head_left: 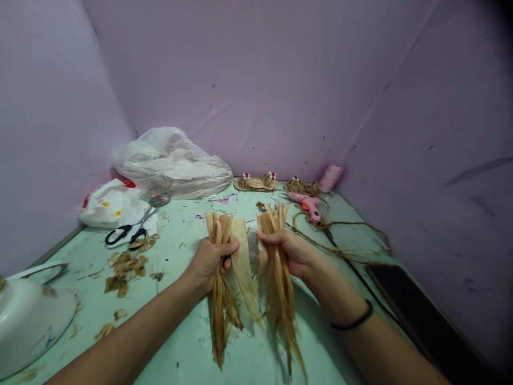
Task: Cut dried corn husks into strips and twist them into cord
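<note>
In the head view my left hand [211, 263] is closed round a bundle of dried corn husks [218, 315], their cut ends upward and thin tips hanging down. One wide pale husk [243, 267] slants out between thumb and fingers of that hand. My right hand [289, 251] grips a second bundle of dried husks [281, 289], also held upright, with ragged strands trailing below. The two bundles are a short gap apart above the pale green table [180, 342]. Parts of the fingers are hidden behind the husks.
Black-handled scissors [127, 233] and husk scraps [124, 270] lie left, near a white bowl [36, 321]. Plastic bags [176, 163] fill the back left. Behind are woven husk pieces [256, 184], a pink glue gun [308, 204], pink thread [331, 178] and twine [316, 243]. A dark flat object [412, 310] lies right.
</note>
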A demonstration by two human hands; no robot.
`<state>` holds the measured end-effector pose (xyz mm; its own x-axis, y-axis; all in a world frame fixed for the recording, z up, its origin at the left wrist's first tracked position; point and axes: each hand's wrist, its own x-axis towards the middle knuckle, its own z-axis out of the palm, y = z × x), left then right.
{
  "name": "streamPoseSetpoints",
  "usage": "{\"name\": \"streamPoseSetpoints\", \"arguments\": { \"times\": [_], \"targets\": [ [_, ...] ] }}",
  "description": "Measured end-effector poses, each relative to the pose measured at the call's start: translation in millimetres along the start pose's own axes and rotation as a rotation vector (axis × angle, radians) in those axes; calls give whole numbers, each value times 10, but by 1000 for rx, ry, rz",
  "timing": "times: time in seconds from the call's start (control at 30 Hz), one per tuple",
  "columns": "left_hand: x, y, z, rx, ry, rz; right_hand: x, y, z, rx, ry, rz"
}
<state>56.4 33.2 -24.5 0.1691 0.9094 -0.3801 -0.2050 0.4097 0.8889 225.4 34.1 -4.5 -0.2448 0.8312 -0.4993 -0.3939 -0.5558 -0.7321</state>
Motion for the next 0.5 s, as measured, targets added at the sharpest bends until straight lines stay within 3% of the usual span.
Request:
{"name": "streamPoseSetpoints", "arguments": {
  "times": [0.13, 0.3, 0.5],
  "targets": [
    [15, -32, 2, 64, 0, 15, 93, 222, 67, 73, 67, 83],
    [-23, -32, 33, 197, -7, 57, 24, 287, 120, 32, -98, -82],
    [-51, -1, 53, 318, -22, 57, 25, 339, 165, -96, -42, -255]
  ]
}}
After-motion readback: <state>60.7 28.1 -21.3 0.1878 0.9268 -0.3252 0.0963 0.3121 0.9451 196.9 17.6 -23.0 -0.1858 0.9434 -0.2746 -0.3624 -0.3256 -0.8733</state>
